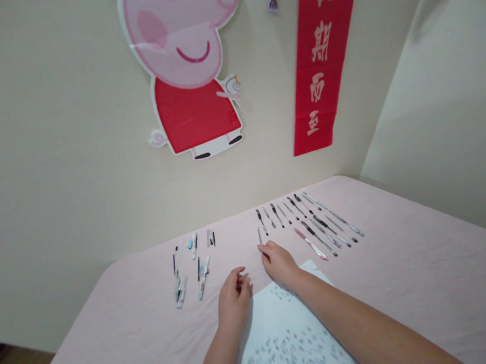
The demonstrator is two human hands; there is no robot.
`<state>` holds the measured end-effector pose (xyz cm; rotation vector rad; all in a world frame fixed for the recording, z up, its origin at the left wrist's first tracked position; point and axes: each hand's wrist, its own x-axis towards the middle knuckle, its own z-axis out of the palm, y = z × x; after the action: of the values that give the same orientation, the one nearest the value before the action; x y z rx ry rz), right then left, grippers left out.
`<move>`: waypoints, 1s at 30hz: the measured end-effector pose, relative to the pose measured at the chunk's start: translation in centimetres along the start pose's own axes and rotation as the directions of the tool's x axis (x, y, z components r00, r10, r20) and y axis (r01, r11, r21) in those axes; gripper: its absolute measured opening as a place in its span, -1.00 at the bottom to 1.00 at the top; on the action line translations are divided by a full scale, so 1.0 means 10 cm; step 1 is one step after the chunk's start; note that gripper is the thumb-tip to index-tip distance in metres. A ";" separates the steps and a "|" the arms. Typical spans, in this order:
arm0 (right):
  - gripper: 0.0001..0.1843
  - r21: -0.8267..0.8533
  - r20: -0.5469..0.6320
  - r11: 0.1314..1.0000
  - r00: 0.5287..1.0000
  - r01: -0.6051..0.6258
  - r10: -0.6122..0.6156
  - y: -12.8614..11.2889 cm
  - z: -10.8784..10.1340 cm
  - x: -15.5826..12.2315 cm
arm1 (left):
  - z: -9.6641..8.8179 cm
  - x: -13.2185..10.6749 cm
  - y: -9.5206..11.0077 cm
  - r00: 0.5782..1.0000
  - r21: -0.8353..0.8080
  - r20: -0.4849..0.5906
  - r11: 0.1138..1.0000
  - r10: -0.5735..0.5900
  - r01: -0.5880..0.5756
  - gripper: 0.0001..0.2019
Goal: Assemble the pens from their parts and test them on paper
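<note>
My right hand (pixel 278 260) pinches a slim grey pen (pixel 260 235), whose thin end points away toward the wall. Beyond it several pens (pixel 281 216) lie side by side in a row, most of them black or clear. Closer to my right forearm lies a pink and white pen (pixel 310 244). My left hand (pixel 234 296) hangs at the left edge of a white paper sheet (pixel 260 317), fingers loosely bent and apart, with nothing visible in them. Dark handwritten marks cover parts of the sheet, and my right forearm hides some of it.
Left of my hands lie small groups of pen parts, including a pale pen body (pixel 204 279) and clear pieces (pixel 181 294). A pink cloth (pixel 132 318) covers the surface. The wall behind carries a cartoon pig cutout (pixel 198 113) and a red banner (pixel 319 91).
</note>
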<state>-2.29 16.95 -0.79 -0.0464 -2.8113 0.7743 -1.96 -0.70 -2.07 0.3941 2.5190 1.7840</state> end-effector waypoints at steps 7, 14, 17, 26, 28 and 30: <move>-0.60 -0.210 0.039 0.978 0.999 0.006 0.003 -0.04 0.01 0.14 | 0.00 0.00 0.01 1.000 0.020 -0.002 1.000 0.006 -0.006 -0.71; -0.54 -0.302 0.058 0.953 0.998 0.008 0.010 -0.02 0.03 0.31 | 0.00 0.01 -0.03 1.000 0.013 -0.006 1.000 -0.017 0.018 -0.70; -0.54 -0.322 0.060 0.947 0.998 0.010 0.010 -0.01 0.05 0.38 | 0.00 0.01 -0.04 1.000 0.010 -0.009 1.000 -0.010 0.010 -0.70; -0.60 -0.326 0.051 0.945 0.999 0.003 0.015 0.01 0.06 0.52 | -0.01 0.01 0.00 1.000 0.069 0.010 0.998 0.000 0.000 -0.69; -0.60 -0.329 0.051 0.944 0.999 0.003 0.015 0.02 0.07 0.54 | 0.00 0.01 -0.01 1.000 0.065 0.010 0.998 -0.006 0.005 -0.69; -0.59 -0.331 0.052 0.944 0.999 0.004 0.014 0.02 0.07 0.55 | 0.00 0.01 -0.01 1.000 0.050 0.006 0.999 -0.014 0.014 -0.68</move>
<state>-7.77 17.27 -0.34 -0.0890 -2.9614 0.2983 -2.04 -0.74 -2.15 0.3826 2.5593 1.7152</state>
